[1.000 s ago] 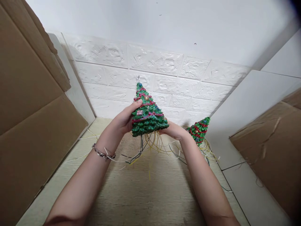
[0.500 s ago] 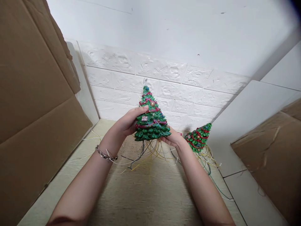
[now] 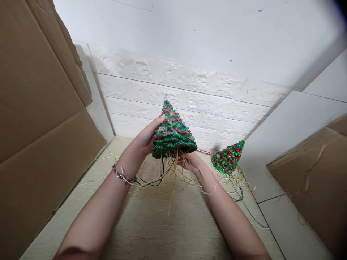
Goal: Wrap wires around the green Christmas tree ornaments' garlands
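A green ornamental Christmas tree (image 3: 173, 135) with red garlands, small ornaments and a clear tip is held up in front of me, its hollow base tilted towards me. My left hand (image 3: 150, 135) grips its left side, thumb on the front. Under the right of the base is my right hand (image 3: 188, 161), its curled fingers partly hidden by the tree and the wires; what they hold I cannot make out. Thin yellow, white and dark wires (image 3: 173, 173) hang from the base, some across my forearms.
A second, similar tree (image 3: 229, 158) leans on the table at the right, wires trailing from it. A red pen-like stick (image 3: 203, 152) lies behind my right hand. Cardboard stands at the left (image 3: 40, 90) and right (image 3: 317, 169). A white brick-patterned wall (image 3: 130, 86) closes the back.
The held tree has tipped, showing more of its underside. My right hand has shifted left beneath the base, uncovering the red stick. The hanging wires have swung.
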The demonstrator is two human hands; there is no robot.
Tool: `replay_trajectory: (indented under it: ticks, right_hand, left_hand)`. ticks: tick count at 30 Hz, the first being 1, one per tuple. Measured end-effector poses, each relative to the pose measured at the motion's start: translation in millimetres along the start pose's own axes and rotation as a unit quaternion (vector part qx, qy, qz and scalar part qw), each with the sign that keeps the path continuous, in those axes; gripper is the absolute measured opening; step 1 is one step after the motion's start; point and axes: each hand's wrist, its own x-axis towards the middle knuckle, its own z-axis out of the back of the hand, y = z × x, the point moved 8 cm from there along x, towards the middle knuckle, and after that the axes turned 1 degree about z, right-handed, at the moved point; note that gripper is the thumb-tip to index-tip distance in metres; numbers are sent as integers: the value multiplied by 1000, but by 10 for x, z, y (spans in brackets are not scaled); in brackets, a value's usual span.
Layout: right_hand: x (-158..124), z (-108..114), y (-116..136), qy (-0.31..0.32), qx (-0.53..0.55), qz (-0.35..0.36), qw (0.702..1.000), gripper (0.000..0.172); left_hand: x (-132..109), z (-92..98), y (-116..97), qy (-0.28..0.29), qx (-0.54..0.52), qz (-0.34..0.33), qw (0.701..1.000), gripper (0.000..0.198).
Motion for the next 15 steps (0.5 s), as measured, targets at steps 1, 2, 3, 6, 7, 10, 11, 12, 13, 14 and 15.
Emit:
replay_trajectory:
  ticks: [1, 2, 3, 6, 7, 10, 11, 12, 13, 14, 15]
  right_hand:
    - [-2, 1, -21, 6, 11, -11, 1000, 35]
    - [-5, 1, -44, 14, 26, -25, 999, 35]
    - [-10, -4, -62, 23, 41, -39, 998, 36]
    - [-45, -44, -70, 50, 58, -66, 995, 38]
    - [-63, -69, -62, 61, 62, -73, 994, 39]
    - [-115, -148, -15, 92, 75, -80, 990, 40]
    - [-128, -172, 0, 101, 79, -80, 988, 40]
    - [-138, -192, 11, 111, 82, -81, 987, 40]
    - [-144, -209, 17, 120, 83, -82, 986, 41]
    - [-147, -221, 20, 128, 84, -83, 985, 41]
    - [-148, -228, 20, 133, 85, -85, 984, 41]
  left_hand:
    - [1, 5, -17, -1, 0, -5, 1000, 25]
    - [0, 7, -32, -1, 0, -9, 1000, 25]
    - [-2, 9, -49, -2, -1, -14, 1000, 25]
    - [-12, 27, -101, -18, -4, -28, 999, 22]
    - [-15, 37, -116, -25, -6, -32, 999, 21]
    - [-13, 64, -137, -37, -13, -36, 999, 19]
    - [-9, 76, -141, -39, -14, -36, 998, 19]
    - [-3, 90, -146, -41, -14, -39, 998, 18]
    - [3, 105, -154, -42, -14, -43, 998, 18]
    - [9, 119, -162, -43, -12, -48, 998, 17]
    - [14, 131, -171, -43, -9, -54, 998, 17]
